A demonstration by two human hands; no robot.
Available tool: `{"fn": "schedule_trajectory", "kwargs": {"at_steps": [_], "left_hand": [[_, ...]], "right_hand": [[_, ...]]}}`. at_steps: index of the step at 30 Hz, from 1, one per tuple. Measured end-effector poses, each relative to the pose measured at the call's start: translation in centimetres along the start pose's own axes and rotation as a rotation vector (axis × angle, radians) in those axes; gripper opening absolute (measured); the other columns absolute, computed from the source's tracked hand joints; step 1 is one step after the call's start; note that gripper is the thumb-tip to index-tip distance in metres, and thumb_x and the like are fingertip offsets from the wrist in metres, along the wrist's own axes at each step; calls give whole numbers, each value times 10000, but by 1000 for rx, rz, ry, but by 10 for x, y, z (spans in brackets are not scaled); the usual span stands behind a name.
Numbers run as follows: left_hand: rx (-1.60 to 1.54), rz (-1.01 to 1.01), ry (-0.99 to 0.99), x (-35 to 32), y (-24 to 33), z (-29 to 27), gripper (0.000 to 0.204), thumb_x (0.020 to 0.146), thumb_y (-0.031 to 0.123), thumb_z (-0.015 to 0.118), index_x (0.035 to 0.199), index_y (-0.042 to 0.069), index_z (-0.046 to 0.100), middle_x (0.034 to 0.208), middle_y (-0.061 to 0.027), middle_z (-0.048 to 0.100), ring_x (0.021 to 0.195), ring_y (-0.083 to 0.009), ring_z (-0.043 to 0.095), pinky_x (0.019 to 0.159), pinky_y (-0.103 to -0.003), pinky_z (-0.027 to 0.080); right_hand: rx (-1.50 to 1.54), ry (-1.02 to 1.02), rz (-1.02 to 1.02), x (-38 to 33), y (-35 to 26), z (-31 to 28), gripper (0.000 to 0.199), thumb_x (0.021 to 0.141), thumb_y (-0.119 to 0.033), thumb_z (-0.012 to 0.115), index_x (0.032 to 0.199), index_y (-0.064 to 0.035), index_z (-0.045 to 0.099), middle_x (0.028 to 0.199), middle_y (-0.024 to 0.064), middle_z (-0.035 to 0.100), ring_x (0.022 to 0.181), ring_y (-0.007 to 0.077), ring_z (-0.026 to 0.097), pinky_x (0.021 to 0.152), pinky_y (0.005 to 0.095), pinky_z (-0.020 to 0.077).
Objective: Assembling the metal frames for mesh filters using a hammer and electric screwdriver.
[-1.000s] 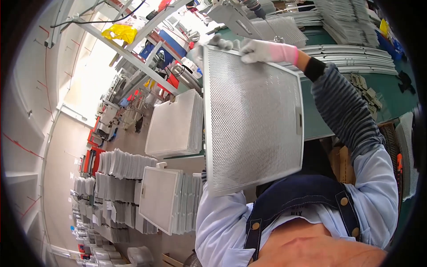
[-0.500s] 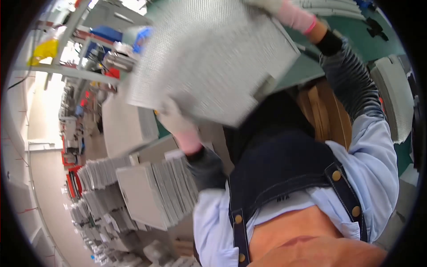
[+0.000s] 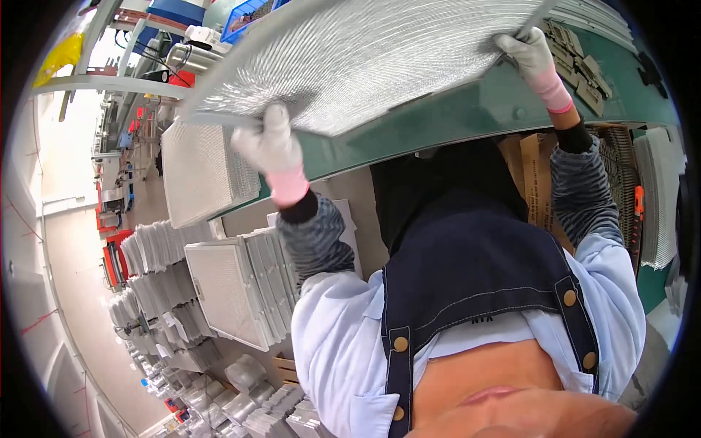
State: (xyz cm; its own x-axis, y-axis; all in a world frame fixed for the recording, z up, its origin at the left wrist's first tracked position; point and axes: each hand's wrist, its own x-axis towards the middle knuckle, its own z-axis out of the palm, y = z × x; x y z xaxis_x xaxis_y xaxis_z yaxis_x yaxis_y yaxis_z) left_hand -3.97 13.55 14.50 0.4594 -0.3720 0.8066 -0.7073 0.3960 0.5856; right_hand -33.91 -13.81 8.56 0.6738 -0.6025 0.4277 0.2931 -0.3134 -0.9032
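A large silver mesh panel (image 3: pixel 387 62) with a thin frame is held up, tilted, above the green worktable (image 3: pixel 445 123). My left hand (image 3: pixel 269 150), in a white glove with a pink cuff, is closed on its near left corner, thumb on the mesh. At the panel's right edge, my right hand (image 3: pixel 534 62) grips the frame in a matching glove. The fingers behind the frame are partly hidden. Just right of that hand, several flat grey metal pieces (image 3: pixel 580 69) lie on the table.
A stack of mesh sheets (image 3: pixel 201 171) sits at the table's left end. Below it stand framed panels (image 3: pixel 226 285) in a row. Cardboard (image 3: pixel 537 175) is under the table edge. More mesh sheets (image 3: pixel 657 197) stand at the right. A blue bin (image 3: pixel 244 18) is at the back.
The panel has moved up and away from my body and tilted, uncovering the table's front edge. My right hand has shifted right and down; my left hand slightly left and up.
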Motion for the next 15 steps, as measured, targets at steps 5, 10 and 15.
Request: {"fn": "schedule_trajectory", "kwargs": {"at_steps": [5, 10, 15], "left_hand": [[35, -159, 16, 20, -28, -23, 361, 910, 296, 609, 945, -64, 603, 811, -36, 613, 762, -119, 521, 719, -295, 440], [68, -457, -282, 89, 32, -69, 336, 903, 271, 612, 1002, -50, 617, 858, -61, 609, 841, -122, 530, 771, -260, 419], [491, -591, -1158, 73, 15, -73, 294, 874, 249, 597, 980, -24, 624, 822, -75, 637, 784, -158, 563, 736, -273, 440]], "right_hand": [[-177, 95, 173, 6, -22, 46, 137, 910, -122, 594, 963, -9, 651, 835, -37, 630, 754, 38, 555, 684, 236, 462], [110, -166, 565, -82, -37, 144, 195, 909, -164, 595, 1019, -4, 616, 867, -9, 610, 778, 74, 543, 680, 266, 460], [237, -969, 726, -119, -31, 115, 459, 866, -147, 624, 1286, 6, 517, 1200, 115, 607, 1106, 199, 551, 1003, 325, 398]]}}
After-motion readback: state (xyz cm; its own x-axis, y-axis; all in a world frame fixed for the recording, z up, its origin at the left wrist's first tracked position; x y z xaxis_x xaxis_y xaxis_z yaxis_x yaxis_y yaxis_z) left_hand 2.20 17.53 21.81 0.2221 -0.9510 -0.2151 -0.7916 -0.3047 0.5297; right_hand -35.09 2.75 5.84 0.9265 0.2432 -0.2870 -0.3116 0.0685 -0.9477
